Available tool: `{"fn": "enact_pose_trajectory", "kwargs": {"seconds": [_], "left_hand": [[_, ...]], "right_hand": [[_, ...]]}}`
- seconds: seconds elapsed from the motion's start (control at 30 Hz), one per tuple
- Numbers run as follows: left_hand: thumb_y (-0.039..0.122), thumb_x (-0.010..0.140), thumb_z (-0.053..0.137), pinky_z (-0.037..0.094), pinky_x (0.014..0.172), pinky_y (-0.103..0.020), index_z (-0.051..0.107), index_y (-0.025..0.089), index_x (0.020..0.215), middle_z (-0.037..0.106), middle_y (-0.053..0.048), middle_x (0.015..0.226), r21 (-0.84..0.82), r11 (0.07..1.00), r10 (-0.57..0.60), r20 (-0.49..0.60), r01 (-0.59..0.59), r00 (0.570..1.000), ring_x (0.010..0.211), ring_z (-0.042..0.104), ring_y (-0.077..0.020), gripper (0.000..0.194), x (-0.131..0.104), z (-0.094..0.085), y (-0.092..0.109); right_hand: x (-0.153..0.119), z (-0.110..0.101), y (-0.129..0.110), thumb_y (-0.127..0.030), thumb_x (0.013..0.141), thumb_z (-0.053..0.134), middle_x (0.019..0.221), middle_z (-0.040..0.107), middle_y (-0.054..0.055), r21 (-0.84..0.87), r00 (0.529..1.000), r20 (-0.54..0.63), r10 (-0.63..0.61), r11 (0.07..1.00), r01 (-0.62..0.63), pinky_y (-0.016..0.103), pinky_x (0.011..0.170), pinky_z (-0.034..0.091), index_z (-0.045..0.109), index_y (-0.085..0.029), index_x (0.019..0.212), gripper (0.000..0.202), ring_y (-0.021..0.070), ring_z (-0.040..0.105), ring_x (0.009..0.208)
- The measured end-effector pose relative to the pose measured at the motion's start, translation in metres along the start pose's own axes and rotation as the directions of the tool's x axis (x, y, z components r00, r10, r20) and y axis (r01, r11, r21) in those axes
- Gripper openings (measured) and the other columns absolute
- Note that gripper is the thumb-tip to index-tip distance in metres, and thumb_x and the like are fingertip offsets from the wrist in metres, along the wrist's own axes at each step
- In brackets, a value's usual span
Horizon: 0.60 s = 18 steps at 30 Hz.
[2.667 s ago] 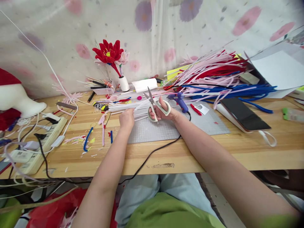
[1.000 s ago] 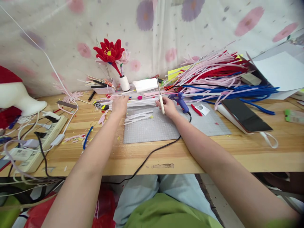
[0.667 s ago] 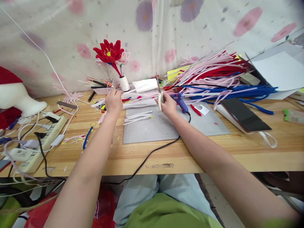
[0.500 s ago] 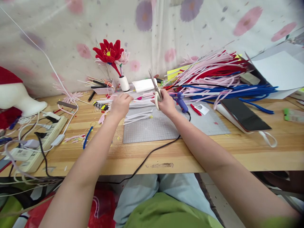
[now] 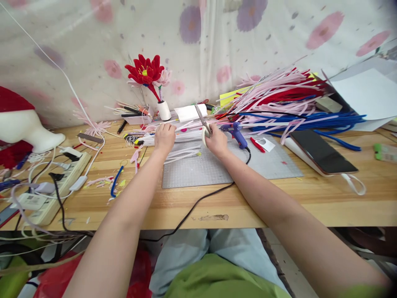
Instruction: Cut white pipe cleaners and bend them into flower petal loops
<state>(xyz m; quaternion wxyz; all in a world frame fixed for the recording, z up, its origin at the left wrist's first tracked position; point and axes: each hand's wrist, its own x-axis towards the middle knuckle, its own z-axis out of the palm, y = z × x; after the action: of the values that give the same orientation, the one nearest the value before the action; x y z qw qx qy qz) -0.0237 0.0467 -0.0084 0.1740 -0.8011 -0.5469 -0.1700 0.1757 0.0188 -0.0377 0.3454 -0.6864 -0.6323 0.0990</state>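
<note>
My right hand [image 5: 216,140] grips scissors [image 5: 204,120] by their cream handles, with the blades pointing up and to the left. My left hand [image 5: 165,138] is closed, its fingers bent down at the bundle of white pipe cleaners [image 5: 190,135]; the fingertips are partly hidden. Several cut white pipe cleaners [image 5: 182,154] lie just below, over the grey cutting mat [image 5: 198,176]. To the right of my right hand rests a purple glue gun [image 5: 236,133].
A red flower [image 5: 145,70] stands in a white holder behind my left hand. Pink, red and blue pipe cleaners [image 5: 279,95] are heaped at the back right, near a phone [image 5: 324,151]. A power strip [image 5: 70,182] lies left. The glue gun's black cord [image 5: 198,200] crosses the table's front edge.
My left hand has shifted slightly right and down along the white pipe cleaners. My right hand has lowered a little with the scissors. The whole view has shifted slightly.
</note>
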Motion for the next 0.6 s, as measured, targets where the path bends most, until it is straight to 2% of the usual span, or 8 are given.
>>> {"fn": "enact_pose_trajectory", "kwargs": {"seconds": [0.13, 0.27, 0.47, 0.6], "left_hand": [[0.013, 0.085, 0.036, 0.037, 0.086, -0.040, 0.063, 0.019, 0.102, 0.057, -0.013, 0.102, 0.035, 0.998, -0.047, 0.070, 0.045, 0.996, 0.103, 0.047, -0.0271, 0.032, 0.003, 0.014, -0.001], [0.020, 0.086, 0.038, 0.038, 0.085, -0.038, 0.065, 0.020, 0.097, 0.054, -0.013, 0.107, 0.077, 0.994, -0.091, 0.160, 0.080, 0.983, 0.104, 0.046, -0.0272, 0.029, 0.004, 0.019, 0.002], [0.037, 0.085, 0.045, 0.042, 0.082, -0.039, 0.056, 0.018, 0.113, 0.048, -0.016, 0.116, 0.111, 0.990, -0.120, 0.280, 0.091, 0.952, 0.105, 0.047, -0.0294, 0.037, 0.012, 0.012, 0.005], [0.030, 0.086, 0.039, 0.042, 0.084, -0.041, 0.050, 0.016, 0.121, 0.046, -0.018, 0.121, 0.111, 0.989, -0.122, 0.239, 0.097, 0.963, 0.110, 0.046, -0.0304, 0.039, 0.016, 0.007, 0.001]], "right_hand": [[0.000, 0.000, 0.006, -0.035, 0.079, 0.048, 0.088, 0.065, 0.008, 0.009, 0.999, 0.016, 0.031, 0.999, -0.031, 0.029, 0.065, 0.035, 0.051, -0.022, 0.098, 0.023, 0.0257, 0.058, 0.084], [0.001, 0.002, 0.013, -0.036, 0.078, 0.049, 0.089, 0.065, 0.008, 0.019, 0.998, 0.035, 0.057, 0.998, -0.058, 0.030, 0.066, 0.036, 0.052, -0.022, 0.097, 0.023, 0.0260, 0.058, 0.084], [0.002, 0.004, 0.014, -0.037, 0.078, 0.050, 0.089, 0.065, 0.009, 0.018, 0.995, 0.065, 0.079, 0.997, -0.080, 0.031, 0.068, 0.038, 0.053, -0.023, 0.098, 0.025, 0.0260, 0.058, 0.083], [0.002, 0.003, 0.014, -0.037, 0.079, 0.050, 0.089, 0.065, 0.009, 0.032, 0.995, 0.048, 0.086, 0.996, -0.087, 0.032, 0.068, 0.038, 0.053, -0.022, 0.100, 0.026, 0.0266, 0.058, 0.084]]}}
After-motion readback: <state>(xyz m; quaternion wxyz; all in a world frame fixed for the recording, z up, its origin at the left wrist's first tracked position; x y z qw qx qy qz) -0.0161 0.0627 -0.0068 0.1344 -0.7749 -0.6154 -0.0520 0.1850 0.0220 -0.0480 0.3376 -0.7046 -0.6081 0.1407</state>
